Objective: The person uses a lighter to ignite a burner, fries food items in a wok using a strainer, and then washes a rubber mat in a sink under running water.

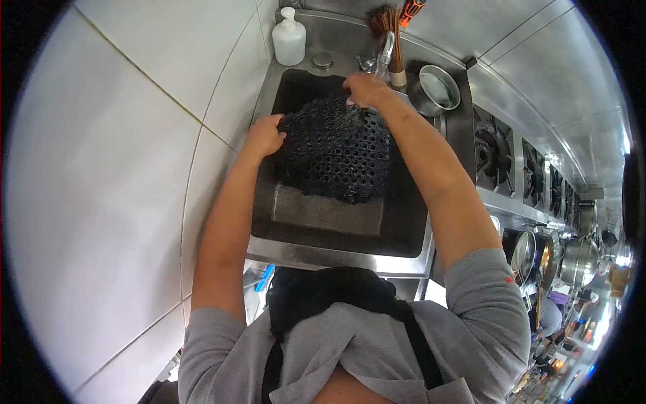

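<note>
A black rubber mat (350, 151) full of round holes hangs in the metal sink (336, 259), bent and wet-looking. Its left edge is gripped by my left hand (264, 137), thumb on top. At its upper right edge, my right hand (367, 89) pinches the mat just below the tap (385, 57). Water seems to run over the mat's upper part near that hand. Beneath the mat, part of the sink's bottom shows, wet and brownish.
A white pump bottle (289, 40) stands at the sink's back left. Behind the tap are a bristle brush (387, 27) and an orange-black handle (411, 11). To the right sit a metal pot (434, 91) and stove burners (494, 148). A tiled wall (128, 168) borders the left.
</note>
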A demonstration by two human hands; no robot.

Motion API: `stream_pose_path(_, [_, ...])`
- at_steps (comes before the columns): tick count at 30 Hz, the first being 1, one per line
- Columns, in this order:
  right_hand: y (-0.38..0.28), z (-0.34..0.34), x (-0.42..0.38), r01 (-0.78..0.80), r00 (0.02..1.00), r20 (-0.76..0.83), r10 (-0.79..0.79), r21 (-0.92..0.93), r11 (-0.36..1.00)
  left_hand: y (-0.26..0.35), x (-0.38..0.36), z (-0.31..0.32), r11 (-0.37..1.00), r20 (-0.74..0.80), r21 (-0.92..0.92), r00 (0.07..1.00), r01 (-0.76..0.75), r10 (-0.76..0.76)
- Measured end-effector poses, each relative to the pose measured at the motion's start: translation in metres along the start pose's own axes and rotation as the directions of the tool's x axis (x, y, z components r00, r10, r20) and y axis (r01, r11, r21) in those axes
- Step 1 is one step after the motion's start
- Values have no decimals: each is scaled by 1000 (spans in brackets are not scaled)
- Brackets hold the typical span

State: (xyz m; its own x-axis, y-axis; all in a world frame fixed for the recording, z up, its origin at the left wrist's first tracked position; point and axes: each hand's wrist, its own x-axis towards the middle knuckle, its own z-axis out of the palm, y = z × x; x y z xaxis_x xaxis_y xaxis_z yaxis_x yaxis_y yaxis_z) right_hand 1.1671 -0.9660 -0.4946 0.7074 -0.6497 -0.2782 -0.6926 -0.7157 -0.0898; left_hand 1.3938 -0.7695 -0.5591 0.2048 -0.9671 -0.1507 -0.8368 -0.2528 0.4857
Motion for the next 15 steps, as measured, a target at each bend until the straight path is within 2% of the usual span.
stream_pose_path(2, [12,16,-1,23,998,-52,-24,-18,1000,6,3,2,1000,7,14,1000,18,-18])
stream_pose_path(4, [20,22,-8,-7,993,-120,0,-57,998,7,11,6,997,-4,4,997,-83,83])
stream_pose_path(7, [32,20,-29,-25,999,-39,22,-79,997,20,14,1,985,-6,81,988,-153,154])
stream_pose_path(11, [44,27,-51,-82,991,-107,78,-28,996,39,20,1,983,15,54,985,-174,174])
stream_pose_path(13, [53,28,-60,-175,983,-60,172,-40,984,54,27,-3,974,124,81,972,-211,201])
stream_pose_path(15, [68,39,-68,-190,981,-44,189,-31,981,66,43,-1,968,138,113,969,-223,207])
